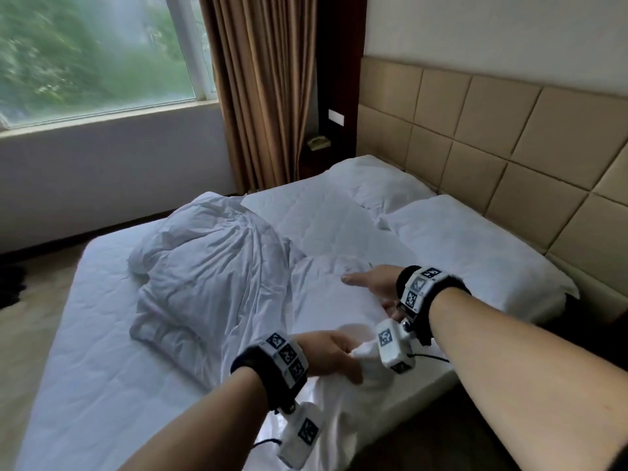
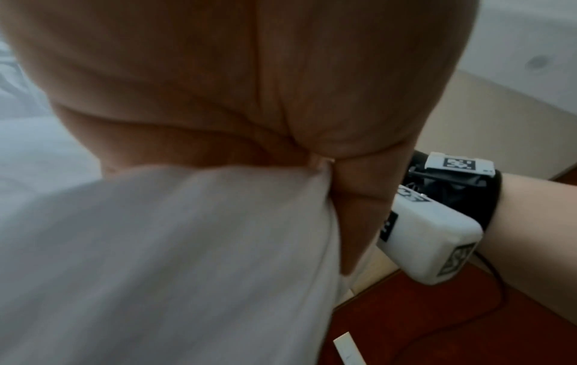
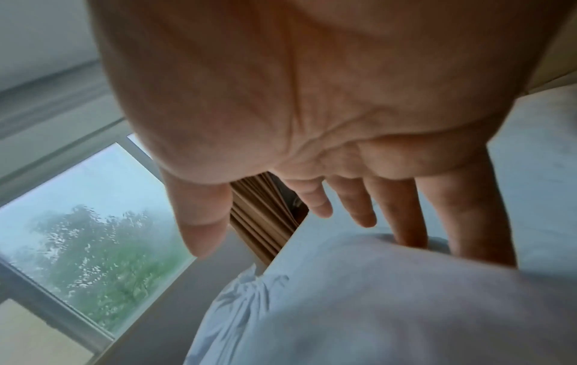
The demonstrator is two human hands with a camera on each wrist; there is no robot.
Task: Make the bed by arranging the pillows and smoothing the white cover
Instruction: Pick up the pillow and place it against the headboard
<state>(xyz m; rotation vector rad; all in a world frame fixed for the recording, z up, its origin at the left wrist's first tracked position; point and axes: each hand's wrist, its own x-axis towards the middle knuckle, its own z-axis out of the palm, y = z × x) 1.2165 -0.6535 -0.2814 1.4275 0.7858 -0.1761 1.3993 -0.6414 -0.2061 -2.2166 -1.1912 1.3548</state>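
A white cover (image 1: 217,266) lies crumpled in a heap across the middle of the bed, its near edge trailing toward me. My left hand (image 1: 334,356) grips a bunch of that edge at the bed's near side; the left wrist view shows the cover (image 2: 171,259) pinched in the left hand (image 2: 318,160). My right hand (image 1: 370,283) hovers flat and spread over the cover, holding nothing; in the right wrist view its fingers (image 3: 353,205) are straight above the cover (image 3: 374,296). Two white pillows (image 1: 377,183) (image 1: 475,239) lie against the headboard.
A padded beige headboard (image 1: 492,130) runs along the right. Brown curtains (image 1: 258,96) and a window (image 1: 95,52) are beyond the bed. A small nightstand with a phone (image 1: 318,143) sits in the far corner. Dark floor (image 2: 437,321) borders the bed's near side.
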